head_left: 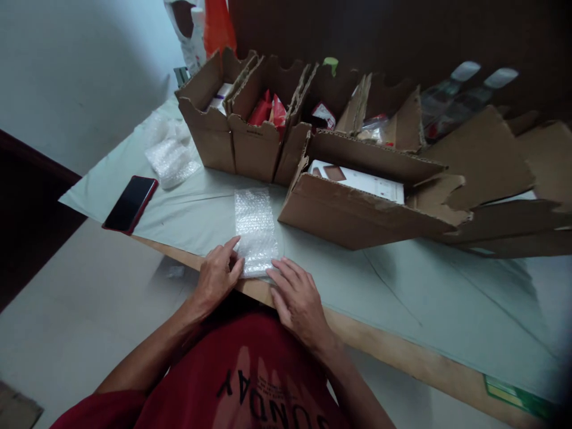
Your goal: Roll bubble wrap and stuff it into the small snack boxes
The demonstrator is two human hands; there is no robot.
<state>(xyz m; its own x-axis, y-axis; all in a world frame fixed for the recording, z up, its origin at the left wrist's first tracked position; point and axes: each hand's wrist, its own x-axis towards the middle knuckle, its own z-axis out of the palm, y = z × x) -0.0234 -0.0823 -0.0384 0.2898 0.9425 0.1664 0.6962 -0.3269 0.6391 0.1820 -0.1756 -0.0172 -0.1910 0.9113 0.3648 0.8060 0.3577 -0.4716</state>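
A strip of clear bubble wrap (255, 223) lies on the cloth-covered table, running from the near edge toward the boxes. Its near end looks thicker, perhaps folded; whether anything is inside I cannot tell. My left hand (218, 271) rests at the wrap's left side, index finger and thumb apart and touching it, the other fingers curled. On the opposite side my right hand (300, 298) lies with its fingers stretched out, their tips on the wrap's near right corner.
Cardboard boxes (254, 146) holding packets stand behind the wrap. A longer cardboard box (353, 217) with a white carton (370, 186) is to the right. More bubble wrap (172, 155) and a phone (131, 204) lie left. Clear bottles (465, 101) are behind.
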